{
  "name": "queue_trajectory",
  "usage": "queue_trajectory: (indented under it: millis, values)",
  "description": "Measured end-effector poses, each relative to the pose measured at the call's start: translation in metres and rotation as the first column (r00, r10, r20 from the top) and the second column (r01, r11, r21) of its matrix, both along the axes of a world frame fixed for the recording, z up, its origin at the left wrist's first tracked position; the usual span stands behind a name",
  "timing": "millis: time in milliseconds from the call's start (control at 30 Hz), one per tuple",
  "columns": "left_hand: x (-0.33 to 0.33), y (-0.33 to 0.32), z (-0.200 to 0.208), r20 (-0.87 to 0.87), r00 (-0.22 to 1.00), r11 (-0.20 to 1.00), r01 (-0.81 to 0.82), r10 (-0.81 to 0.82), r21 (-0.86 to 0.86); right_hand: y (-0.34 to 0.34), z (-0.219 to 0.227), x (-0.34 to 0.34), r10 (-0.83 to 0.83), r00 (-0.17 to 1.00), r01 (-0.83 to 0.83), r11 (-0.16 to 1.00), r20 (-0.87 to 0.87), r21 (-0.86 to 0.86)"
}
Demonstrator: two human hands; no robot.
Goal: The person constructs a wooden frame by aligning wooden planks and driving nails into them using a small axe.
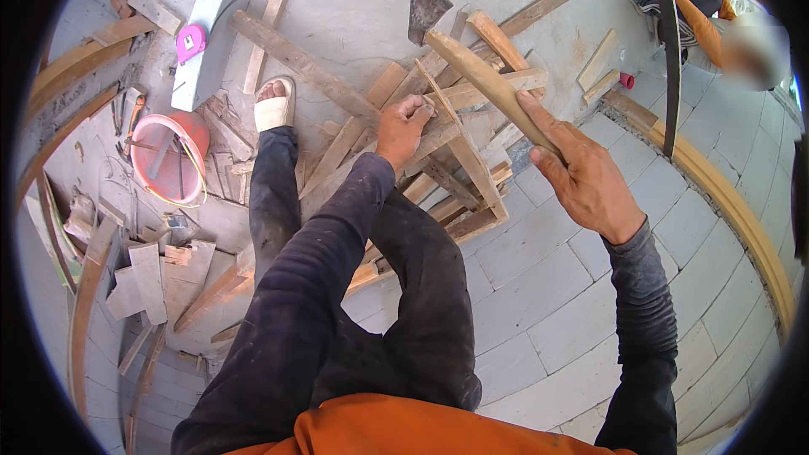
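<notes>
My right hand (586,177) grips a hatchet by its long wooden handle (497,93), thumb and forefinger stretched along it. The dark metal hatchet head (427,13) points away from me, above the planks. My left hand (404,128) is closed in a pinch at a wooden frame (476,164) of nailed strips; whatever lies between the fingertips is too small to make out. This frame leans over a pile of loose boards in front of my knees.
A pink bucket (152,160) with tools stands at the left. Beyond it, a pink tape measure (191,42) rests on a pale block (206,21). Wood scraps (147,282) lie lower left. Another person (708,17) crouches at the far right, behind a dark upright strip (668,59).
</notes>
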State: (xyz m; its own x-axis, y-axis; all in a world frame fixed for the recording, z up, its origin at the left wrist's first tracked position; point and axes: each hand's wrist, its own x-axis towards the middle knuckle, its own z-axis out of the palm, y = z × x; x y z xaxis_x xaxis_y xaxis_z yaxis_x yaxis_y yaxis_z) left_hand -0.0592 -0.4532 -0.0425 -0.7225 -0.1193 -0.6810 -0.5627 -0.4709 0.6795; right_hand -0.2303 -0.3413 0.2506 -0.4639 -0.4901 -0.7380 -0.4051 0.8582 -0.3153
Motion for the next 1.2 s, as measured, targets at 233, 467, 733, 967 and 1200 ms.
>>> queue_trajectory:
  millis: [233,467,733,967,1200]
  values:
    - [0.008,0.006,-0.008,-0.056,0.996,0.988,-0.077,0.070,-0.132,-0.043,-0.006,-0.010,0.241,0.970,-0.242,0.970,-0.022,-0.023]
    - [0.008,0.008,-0.007,-0.064,0.997,0.990,-0.054,0.046,-0.127,-0.049,0.000,-0.007,0.298,0.952,-0.302,0.950,0.064,0.081]
    - [0.007,0.010,-0.007,-0.054,0.996,0.989,-0.073,0.066,-0.128,-0.060,-0.002,-0.012,0.329,0.941,-0.335,0.938,0.075,0.089]
    - [0.006,0.004,-0.003,-0.062,0.998,0.972,-0.004,-0.011,-0.237,-0.065,0.003,-0.008,0.283,0.958,-0.287,0.955,0.051,0.081]
    - [0.011,0.007,-0.003,-0.056,0.998,0.964,-0.006,-0.010,-0.266,-0.080,0.007,-0.012,0.316,0.949,-0.315,0.949,-0.013,0.017]
